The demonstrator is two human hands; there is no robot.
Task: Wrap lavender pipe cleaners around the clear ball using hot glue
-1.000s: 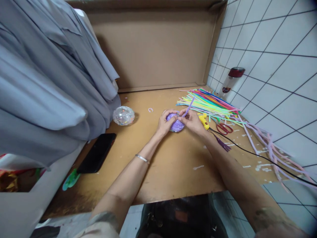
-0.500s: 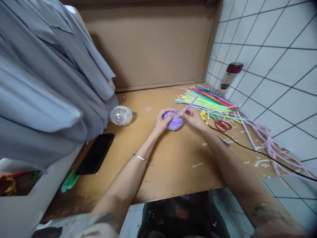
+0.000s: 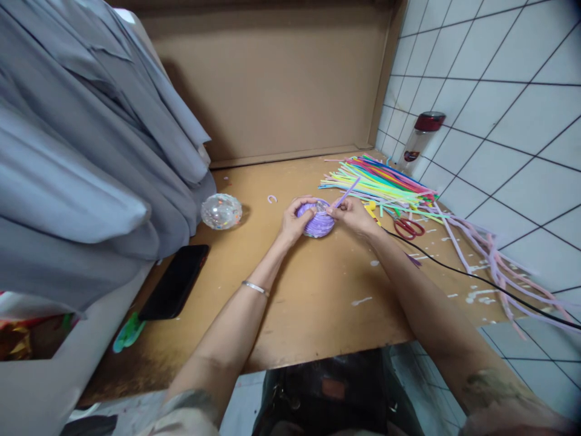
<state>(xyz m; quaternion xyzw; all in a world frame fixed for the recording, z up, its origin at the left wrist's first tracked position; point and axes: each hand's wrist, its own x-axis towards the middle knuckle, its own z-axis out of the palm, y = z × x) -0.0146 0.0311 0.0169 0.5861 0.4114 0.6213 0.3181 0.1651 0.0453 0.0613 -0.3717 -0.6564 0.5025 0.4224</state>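
Note:
A ball (image 3: 319,226) wound with purple pipe cleaner sits at the middle of the table. A small clear patch shows at its top between my hands. My left hand (image 3: 297,219) grips the ball from the left, thumb over its upper side. My right hand (image 3: 353,214) pinches a purple pipe cleaner (image 3: 348,191) close to the ball's top right. The strip's free end sticks up and to the right past my fingers. Whether the strip's lower end is joined to the winding is hidden by my fingertips.
On the left are a clear round ball (image 3: 221,211) and a black phone (image 3: 175,282). Colourful pipe cleaners (image 3: 385,181) lie at the back right, near red-handled scissors (image 3: 408,228), a yellow glue gun (image 3: 371,209) with a black cable (image 3: 445,260), and a red-capped bottle (image 3: 420,139).
Both hands keep their hold on the ball and the strip. Little differs beyond a very slight shift of the hands and view.

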